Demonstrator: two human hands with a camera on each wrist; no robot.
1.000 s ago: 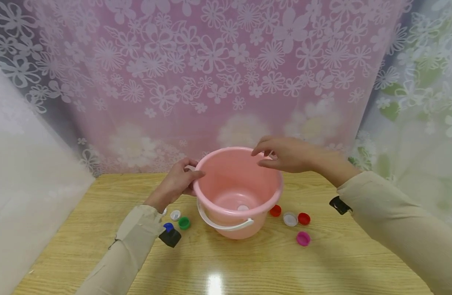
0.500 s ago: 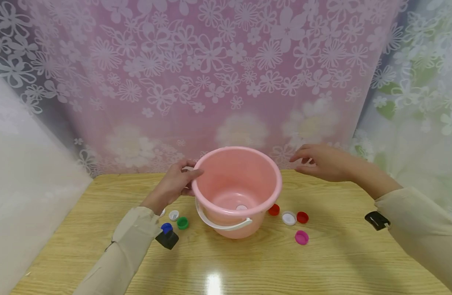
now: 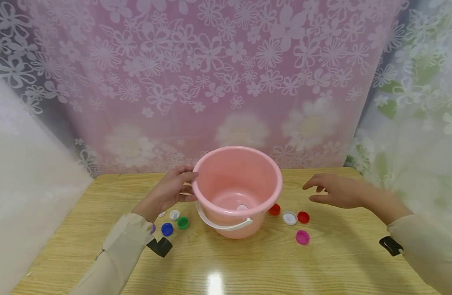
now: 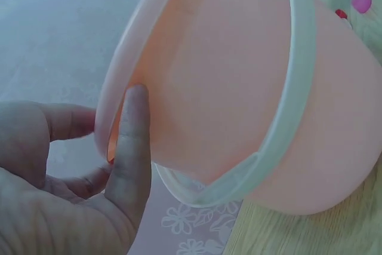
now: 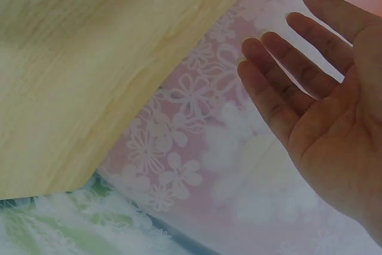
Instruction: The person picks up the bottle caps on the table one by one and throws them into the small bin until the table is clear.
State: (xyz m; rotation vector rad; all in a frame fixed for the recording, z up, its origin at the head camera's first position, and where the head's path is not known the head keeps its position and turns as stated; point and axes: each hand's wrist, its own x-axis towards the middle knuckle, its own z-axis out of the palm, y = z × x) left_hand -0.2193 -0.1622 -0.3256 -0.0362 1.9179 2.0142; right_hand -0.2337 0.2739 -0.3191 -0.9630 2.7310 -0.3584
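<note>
A pink bucket (image 3: 237, 172) with a white handle (image 3: 226, 226) stands upright on the wooden table. My left hand (image 3: 170, 189) is at its left rim, the thumb tip touching the rim and the other fingers fairly straight beside the outer wall. In the left wrist view, one finger (image 4: 132, 141) of it lies close under the rim. To the right of the bucket, my right hand (image 3: 336, 190) hovers over the table with relaxed fingers and holds nothing. The palm (image 5: 334, 141) shows bare in the right wrist view.
Right of the bucket lie red caps (image 3: 303, 217), a white cap (image 3: 290, 218) and a magenta cap (image 3: 302, 237). On the left are a green cap (image 3: 183, 223), a blue cap (image 3: 167, 229), a white cap (image 3: 174, 215) and a partly hidden purple one. A flowered curtain (image 3: 226, 82) hangs behind.
My right hand has moved away from the bucket's right rim, out to the right and lower. My left hand has drawn back slightly, its fingers loosening. The bucket stays in place.
</note>
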